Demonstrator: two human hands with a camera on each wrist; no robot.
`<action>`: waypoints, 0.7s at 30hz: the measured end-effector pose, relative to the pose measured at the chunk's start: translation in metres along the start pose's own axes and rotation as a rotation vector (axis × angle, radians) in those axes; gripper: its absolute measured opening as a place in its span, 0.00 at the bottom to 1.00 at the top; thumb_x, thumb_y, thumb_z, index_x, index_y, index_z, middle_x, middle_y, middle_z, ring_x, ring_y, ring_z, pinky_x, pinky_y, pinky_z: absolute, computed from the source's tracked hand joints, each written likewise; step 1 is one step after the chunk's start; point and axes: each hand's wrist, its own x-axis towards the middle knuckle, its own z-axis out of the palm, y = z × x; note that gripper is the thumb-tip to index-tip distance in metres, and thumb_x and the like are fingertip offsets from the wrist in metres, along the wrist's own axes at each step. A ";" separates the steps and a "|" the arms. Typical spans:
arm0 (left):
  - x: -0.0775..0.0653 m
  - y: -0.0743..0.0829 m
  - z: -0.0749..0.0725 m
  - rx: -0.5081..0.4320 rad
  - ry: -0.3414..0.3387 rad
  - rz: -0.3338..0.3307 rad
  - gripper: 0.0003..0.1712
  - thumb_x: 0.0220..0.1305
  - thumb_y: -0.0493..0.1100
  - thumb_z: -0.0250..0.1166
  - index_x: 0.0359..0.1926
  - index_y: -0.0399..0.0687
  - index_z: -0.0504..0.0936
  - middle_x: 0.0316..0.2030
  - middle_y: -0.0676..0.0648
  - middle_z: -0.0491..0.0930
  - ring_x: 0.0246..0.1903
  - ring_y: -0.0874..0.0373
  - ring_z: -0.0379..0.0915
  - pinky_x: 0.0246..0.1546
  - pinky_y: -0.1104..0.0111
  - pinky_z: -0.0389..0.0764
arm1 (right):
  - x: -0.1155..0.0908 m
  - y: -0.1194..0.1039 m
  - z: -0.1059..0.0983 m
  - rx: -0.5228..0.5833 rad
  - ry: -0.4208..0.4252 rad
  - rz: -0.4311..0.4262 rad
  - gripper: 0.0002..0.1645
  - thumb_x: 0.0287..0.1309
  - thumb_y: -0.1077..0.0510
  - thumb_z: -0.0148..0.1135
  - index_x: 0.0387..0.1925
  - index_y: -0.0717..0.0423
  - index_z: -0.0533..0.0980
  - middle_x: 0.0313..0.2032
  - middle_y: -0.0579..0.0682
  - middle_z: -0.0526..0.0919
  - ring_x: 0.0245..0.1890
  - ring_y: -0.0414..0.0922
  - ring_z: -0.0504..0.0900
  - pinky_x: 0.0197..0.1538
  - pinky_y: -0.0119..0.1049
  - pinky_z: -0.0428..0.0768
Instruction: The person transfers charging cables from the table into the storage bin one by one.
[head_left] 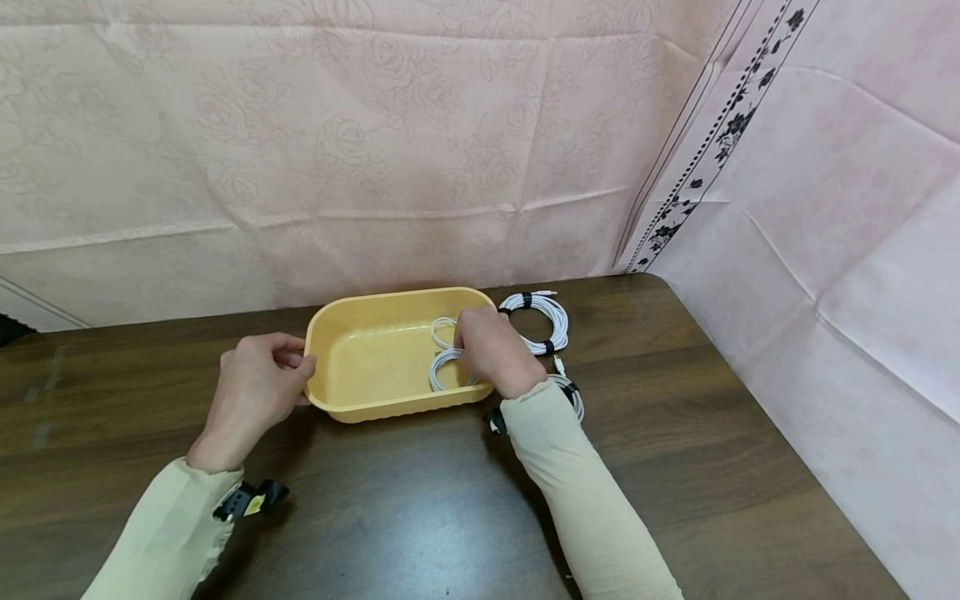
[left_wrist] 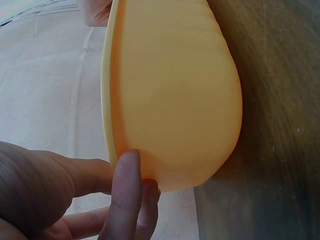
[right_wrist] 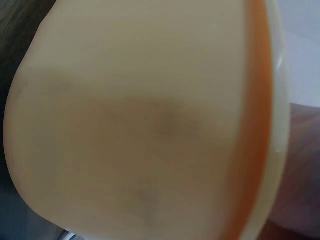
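A yellow plastic basin [head_left: 382, 358] stands on the table near the wall. My left hand [head_left: 258, 383] pinches its left rim; in the left wrist view the fingers [left_wrist: 127, 185] press the outer wall [left_wrist: 170, 100] just below the lip. My right hand [head_left: 491, 346] reaches over the right end into the basin, its fingertips hidden. White coiled cable [head_left: 441, 375] lies inside, right against that hand, with another white loop [head_left: 437, 333] behind it. I cannot tell whether the right fingers grip the cable. In the right wrist view the basin's outer wall [right_wrist: 125, 125] hides the fingers.
To the right of the basin lies a large white cable coil [head_left: 558, 321] with black ties. Another tied coil [head_left: 573, 400] is partly behind the right forearm. A wall covered in floral sheeting [head_left: 337, 150] rises behind the table [head_left: 712, 433], and more sheeting stands at its right.
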 end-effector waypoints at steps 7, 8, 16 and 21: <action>0.000 0.000 -0.001 0.004 -0.002 -0.001 0.21 0.70 0.40 0.60 0.57 0.28 0.79 0.42 0.32 0.83 0.24 0.58 0.85 0.23 0.70 0.87 | 0.000 0.000 0.003 -0.029 0.019 -0.012 0.29 0.46 0.75 0.57 0.04 0.45 0.62 0.10 0.38 0.56 0.16 0.38 0.59 0.16 0.27 0.57; 0.000 0.000 -0.001 0.004 -0.003 -0.003 0.21 0.70 0.40 0.60 0.57 0.28 0.79 0.42 0.32 0.83 0.24 0.58 0.85 0.23 0.69 0.87 | 0.000 0.000 0.003 -0.035 0.020 -0.012 0.29 0.46 0.75 0.57 0.04 0.45 0.61 0.10 0.38 0.56 0.16 0.38 0.60 0.16 0.27 0.57; -0.001 0.001 -0.001 0.001 -0.001 -0.007 0.21 0.70 0.40 0.60 0.57 0.28 0.79 0.42 0.32 0.83 0.24 0.57 0.85 0.23 0.69 0.88 | 0.002 0.000 0.006 -0.084 0.030 -0.023 0.30 0.47 0.75 0.55 0.04 0.45 0.59 0.11 0.39 0.54 0.19 0.40 0.60 0.18 0.29 0.56; -0.001 0.001 -0.001 0.004 -0.002 -0.007 0.21 0.70 0.40 0.60 0.56 0.28 0.79 0.42 0.32 0.83 0.24 0.57 0.85 0.23 0.69 0.88 | 0.003 -0.001 0.007 -0.117 0.032 -0.027 0.30 0.49 0.76 0.55 0.05 0.45 0.59 0.12 0.40 0.57 0.20 0.41 0.62 0.19 0.31 0.58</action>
